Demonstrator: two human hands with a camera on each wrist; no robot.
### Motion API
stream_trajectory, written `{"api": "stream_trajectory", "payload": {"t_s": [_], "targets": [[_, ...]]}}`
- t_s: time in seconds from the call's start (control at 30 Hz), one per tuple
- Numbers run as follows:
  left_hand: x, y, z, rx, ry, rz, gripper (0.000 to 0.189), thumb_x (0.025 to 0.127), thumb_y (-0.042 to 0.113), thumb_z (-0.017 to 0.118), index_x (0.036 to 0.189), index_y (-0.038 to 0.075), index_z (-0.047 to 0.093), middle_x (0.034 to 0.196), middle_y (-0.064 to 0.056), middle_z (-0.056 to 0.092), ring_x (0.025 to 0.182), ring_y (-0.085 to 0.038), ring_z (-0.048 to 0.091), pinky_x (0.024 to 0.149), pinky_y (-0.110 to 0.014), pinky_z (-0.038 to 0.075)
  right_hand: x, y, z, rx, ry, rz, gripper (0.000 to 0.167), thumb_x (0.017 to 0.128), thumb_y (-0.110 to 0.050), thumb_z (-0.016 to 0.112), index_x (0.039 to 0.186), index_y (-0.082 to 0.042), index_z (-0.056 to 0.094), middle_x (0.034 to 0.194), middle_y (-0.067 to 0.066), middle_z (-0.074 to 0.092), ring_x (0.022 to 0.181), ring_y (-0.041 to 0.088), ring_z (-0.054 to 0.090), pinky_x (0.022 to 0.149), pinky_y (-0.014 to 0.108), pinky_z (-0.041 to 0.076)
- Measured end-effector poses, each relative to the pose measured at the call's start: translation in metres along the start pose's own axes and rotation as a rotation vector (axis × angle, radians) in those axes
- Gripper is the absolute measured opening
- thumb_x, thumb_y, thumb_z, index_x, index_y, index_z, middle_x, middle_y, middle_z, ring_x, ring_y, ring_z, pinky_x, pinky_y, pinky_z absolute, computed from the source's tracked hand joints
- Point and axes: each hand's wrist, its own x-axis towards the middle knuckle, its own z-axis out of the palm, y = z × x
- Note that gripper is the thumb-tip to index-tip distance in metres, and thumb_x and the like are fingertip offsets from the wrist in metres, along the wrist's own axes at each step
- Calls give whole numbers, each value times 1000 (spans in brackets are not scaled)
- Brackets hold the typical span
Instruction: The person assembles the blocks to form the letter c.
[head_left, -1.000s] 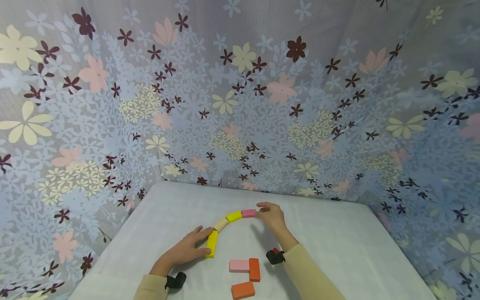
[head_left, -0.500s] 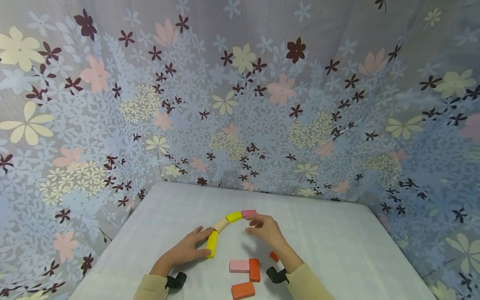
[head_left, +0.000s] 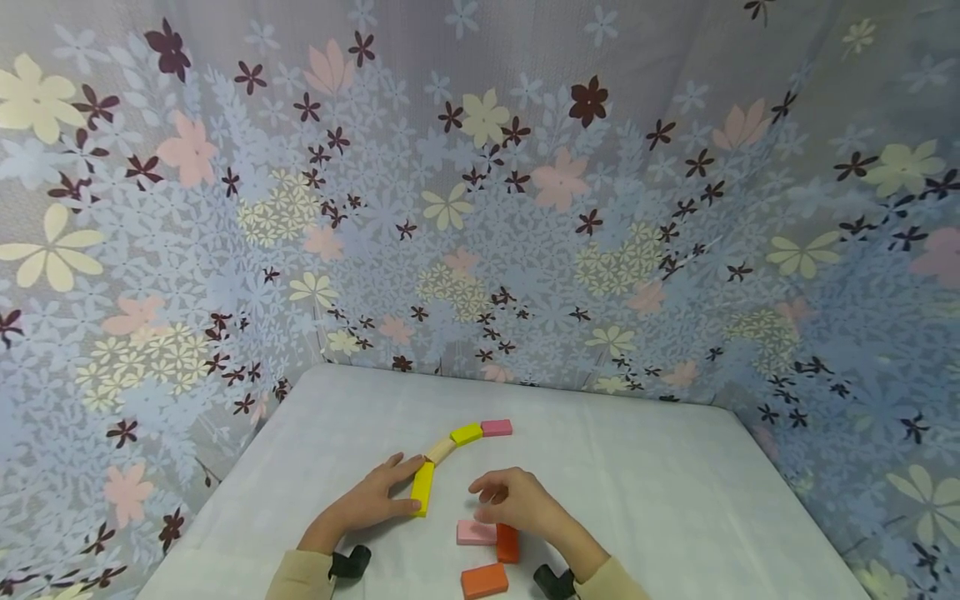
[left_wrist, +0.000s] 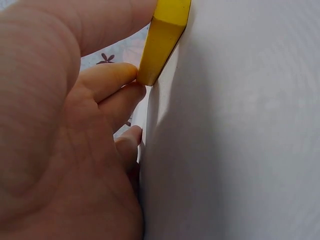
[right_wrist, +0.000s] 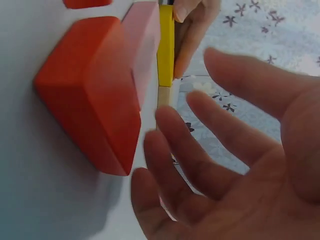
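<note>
My left hand [head_left: 371, 497] rests on the table, thumb at the near end of a yellow block [head_left: 423, 490] and fingertips at its far end, so the block lies between them. That block begins a curved row with a cream block [head_left: 441, 451], a second yellow block [head_left: 467, 433] and a dark pink block [head_left: 497, 427]. My right hand [head_left: 521, 502] hovers over a light pink block [head_left: 475, 532] and a red block [head_left: 507, 546], holding nothing. In the right wrist view its fingers are spread beside the red block [right_wrist: 85, 85].
An orange block [head_left: 484, 580] lies nearest the front of the white-covered table [head_left: 637, 475]. Behind it hangs a flowered cloth [head_left: 480, 208]. Dark devices are strapped to both wrists, below beige sleeves.
My right hand has left the dark pink block at the row's end and come back toward me, over the loose blocks. My left hand has stayed at the yellow block.
</note>
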Motion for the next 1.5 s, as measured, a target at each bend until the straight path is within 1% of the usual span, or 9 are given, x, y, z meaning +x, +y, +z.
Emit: {"api": "stream_trajectory", "payload": {"t_s": [0.13, 0.27, 0.37, 0.53, 0.8, 1.0, 1.17, 1.27, 1.5], "targets": [[0, -1, 0, -10, 0, -7, 78, 90, 47, 73, 156, 22, 41, 161, -12, 34, 149, -46, 18, 109, -75, 20, -3, -2, 2, -34, -70, 3, 25, 86, -14, 80, 111, -16, 76, 92, -3, 68, 83, 17, 60, 76, 31, 54], [0, -1, 0, -14, -5, -10, 78, 90, 47, 73, 156, 21, 41, 161, -13, 34, 148, -47, 19, 108, -75, 21, -4, 2, 5, -50, -98, -2, 23, 86, -14, 80, 108, -17, 76, 89, -6, 68, 80, 15, 60, 74, 29, 53], [-1, -2, 0, -12, -7, -2, 78, 90, 46, 74, 156, 20, 41, 161, -12, 34, 148, -47, 19, 109, -74, 21, -4, 4, 8, -68, -104, -8, 23, 85, -15, 81, 107, -18, 77, 88, -8, 67, 79, 14, 59, 73, 28, 52], [-2, -2, 0, -3, -9, 11, 78, 90, 45, 73, 156, 19, 40, 161, -11, 35, 148, -46, 18, 110, -74, 20, -6, 1, 12, -104, -111, 19, 21, 84, -20, 83, 104, -21, 78, 89, -11, 66, 82, 13, 57, 75, 28, 51], [-2, -1, -1, 6, -7, 5, 80, 90, 48, 73, 156, 20, 40, 161, -13, 34, 148, -47, 18, 109, -74, 21, -7, -4, 17, -148, -98, 41, 18, 83, -18, 84, 99, -22, 79, 88, -12, 65, 82, 12, 56, 78, 29, 50], [-2, -2, -1, 3, -3, -9, 79, 90, 48, 73, 156, 20, 40, 161, -15, 33, 147, -48, 19, 108, -75, 22, -4, -3, 20, -169, -107, 16, 18, 81, -18, 85, 94, -25, 74, 86, -12, 64, 81, 11, 57, 76, 29, 49], [-1, -1, -2, -7, -4, -17, 79, 90, 48, 73, 156, 22, 40, 161, -15, 32, 148, -47, 19, 108, -75, 21, -4, -7, 20, -172, -105, 31, 23, 80, -17, 87, 92, -27, 70, 83, -9, 64, 80, 14, 57, 74, 29, 49], [-1, -1, -3, -17, -3, -12, 79, 90, 48, 73, 156, 22, 41, 161, -16, 31, 148, -48, 19, 108, -75, 21, -5, -10, 19, -175, -106, 24, 24, 79, -16, 87, 92, -27, 69, 83, -8, 64, 79, 13, 57, 73, 29, 49], [0, 1, -3, -27, -14, -1, 79, 89, 46, 74, 156, 20, 40, 161, -17, 31, 147, -50, 18, 107, -76, 20, -7, -13, 19, -171, -130, -12, 22, 83, -12, 83, 96, -26, 73, 83, -11, 65, 78, 11, 58, 74, 27, 50]]}}
